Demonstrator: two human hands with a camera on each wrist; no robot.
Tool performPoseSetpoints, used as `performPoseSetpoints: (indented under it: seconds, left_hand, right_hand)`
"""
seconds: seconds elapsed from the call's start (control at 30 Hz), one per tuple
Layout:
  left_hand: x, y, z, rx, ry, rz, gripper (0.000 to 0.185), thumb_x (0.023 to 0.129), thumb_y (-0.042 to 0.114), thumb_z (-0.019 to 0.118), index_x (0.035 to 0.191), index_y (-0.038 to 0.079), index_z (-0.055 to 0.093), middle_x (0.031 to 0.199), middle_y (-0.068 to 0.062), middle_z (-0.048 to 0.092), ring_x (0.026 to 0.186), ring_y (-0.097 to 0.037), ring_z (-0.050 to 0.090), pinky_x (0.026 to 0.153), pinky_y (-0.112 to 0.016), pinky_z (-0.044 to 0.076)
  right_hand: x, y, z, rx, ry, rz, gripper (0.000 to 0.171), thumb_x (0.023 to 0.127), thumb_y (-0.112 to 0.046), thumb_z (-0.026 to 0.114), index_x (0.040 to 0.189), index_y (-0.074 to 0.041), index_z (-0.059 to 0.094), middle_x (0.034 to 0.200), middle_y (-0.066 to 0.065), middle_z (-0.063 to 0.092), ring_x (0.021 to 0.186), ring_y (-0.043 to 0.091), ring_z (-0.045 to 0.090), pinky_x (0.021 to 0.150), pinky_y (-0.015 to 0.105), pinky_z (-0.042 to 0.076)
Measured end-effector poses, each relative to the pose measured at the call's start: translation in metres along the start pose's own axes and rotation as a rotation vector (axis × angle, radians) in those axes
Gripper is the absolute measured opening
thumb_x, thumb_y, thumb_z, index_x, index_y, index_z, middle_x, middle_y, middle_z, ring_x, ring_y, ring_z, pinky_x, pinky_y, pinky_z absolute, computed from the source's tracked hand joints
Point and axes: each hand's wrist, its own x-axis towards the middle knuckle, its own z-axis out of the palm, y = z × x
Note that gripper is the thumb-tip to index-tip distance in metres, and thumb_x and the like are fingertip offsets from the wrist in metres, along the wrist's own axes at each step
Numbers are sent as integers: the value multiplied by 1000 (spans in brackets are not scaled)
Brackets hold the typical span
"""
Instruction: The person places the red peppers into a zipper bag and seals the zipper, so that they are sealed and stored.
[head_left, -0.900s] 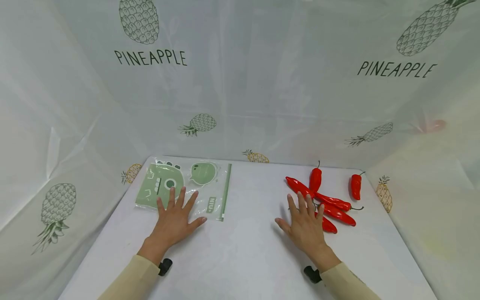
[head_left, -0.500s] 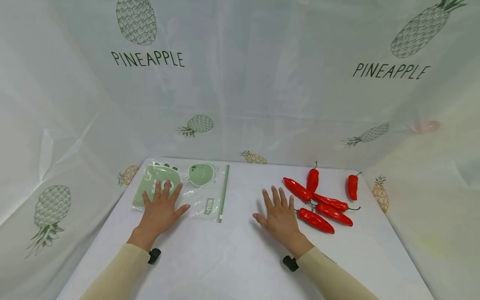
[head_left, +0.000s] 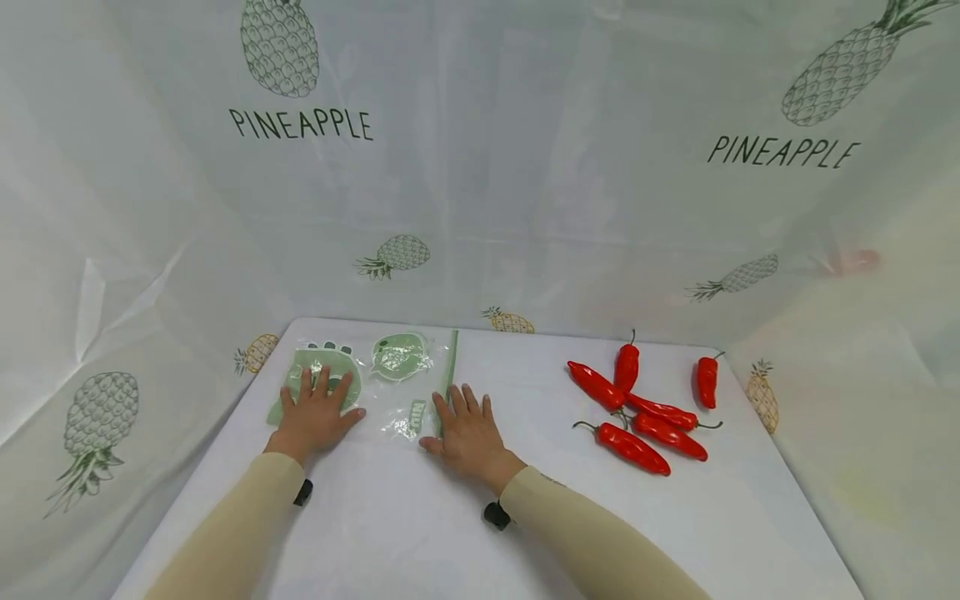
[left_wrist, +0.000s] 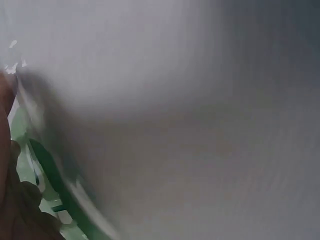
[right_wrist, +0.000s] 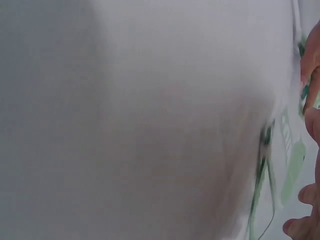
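A clear zip bag (head_left: 386, 408) with green cartoon prints lies flat at the left of the table, its green zip strip (head_left: 453, 354) on the right side. My left hand (head_left: 313, 419) rests on the bag's left part with fingers spread, covering some of the green print. At the bag's lower right corner is my right hand (head_left: 472, 437), fingers straight over the zip strip. Part of that strip is hidden beneath it. Both wrist views show only fingertips at the edge beside the bag; the left wrist view catches the green print (left_wrist: 50, 175).
Several red chili peppers (head_left: 630, 450) lie in a loose cluster on the right of the white table (head_left: 525, 533). One more pepper (head_left: 707, 382) sits apart near the right edge. A translucent pineapple-print curtain (head_left: 525, 192) surrounds the back and sides.
My right hand has moved left from beside the peppers to the bag's zip side. My left hand has shifted left and forward further onto the bag. The peppers have stayed put.
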Motion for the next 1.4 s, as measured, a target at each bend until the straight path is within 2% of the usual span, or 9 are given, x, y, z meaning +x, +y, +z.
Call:
performPoseSetpoints:
  seconds: [0.1, 0.23, 0.5, 0.67, 0.8, 0.97, 1.17, 1.27, 1.4]
  left_hand:
    - [-1, 15, 9, -7, -20, 16, 79, 106, 57, 50, 167, 11, 28, 171, -34, 8, 155, -63, -5, 113, -88, -1]
    - [-3, 39, 12, -12, -61, 40, 80, 106, 60, 49, 167, 13, 30, 171, -33, 11, 155, -62, -3, 113, -88, 3]
    - [-13, 85, 14, 17, -125, 113, 81, 104, 66, 47, 167, 17, 31, 172, -30, 14, 156, -62, 0, 112, -89, 6]
    - [-20, 105, 18, -4, -124, 155, 82, 103, 66, 51, 166, 18, 33, 172, -29, 16, 156, -61, 1, 112, -89, 5]
    - [-27, 106, 24, -3, -118, 178, 88, 99, 70, 53, 166, 18, 33, 173, -28, 17, 157, -60, 2, 113, -89, 3]
    - [-29, 94, 27, 12, -78, 244, 95, 93, 72, 61, 164, 14, 37, 170, -30, 22, 156, -61, 7, 112, -90, 4]
    - [-14, 80, 20, 86, -39, 298, 90, 91, 64, 71, 163, 18, 41, 170, -27, 27, 157, -57, 13, 113, -88, 10]
    - [-6, 77, 16, 113, -43, 305, 87, 91, 61, 73, 162, 19, 44, 170, -26, 29, 157, -56, 16, 113, -87, 12]
    - [-2, 81, 11, 82, -78, 285, 80, 95, 54, 71, 161, 17, 45, 169, -28, 29, 157, -56, 16, 113, -88, 14]
  right_hand:
    - [-3, 2, 5, 27, -48, 7, 77, 105, -64, 49, 165, -18, 37, 172, 15, 31, 160, 39, 24, 125, 66, 25]
    - [-16, 17, 5, 47, -97, 31, 72, 106, -61, 50, 163, -18, 39, 172, 14, 30, 161, 38, 24, 125, 68, 23]
    - [-57, 51, -5, 58, -91, 39, 71, 103, -56, 59, 159, -15, 47, 168, 14, 38, 159, 40, 29, 123, 71, 25]
    - [-85, 62, -9, 70, -71, 42, 72, 100, -53, 65, 157, -11, 50, 165, 17, 43, 156, 42, 33, 121, 72, 28]
    - [-100, 64, -6, 86, -72, 28, 74, 99, -54, 66, 156, -10, 51, 165, 18, 43, 156, 43, 34, 121, 72, 29]
    - [-111, 61, -2, 82, -58, -14, 74, 99, -55, 65, 156, -10, 52, 164, 18, 45, 154, 43, 36, 120, 71, 31]
    - [-111, 53, 1, 86, -70, -57, 74, 102, -58, 59, 158, -10, 49, 166, 17, 42, 156, 42, 34, 120, 72, 30]
    - [-109, 51, 2, 87, -89, -69, 75, 103, -60, 56, 160, -12, 47, 168, 15, 39, 157, 41, 31, 120, 72, 29]
    - [-105, 53, 2, 77, -94, -53, 75, 104, -60, 54, 161, -12, 44, 169, 15, 38, 158, 40, 30, 121, 72, 28]
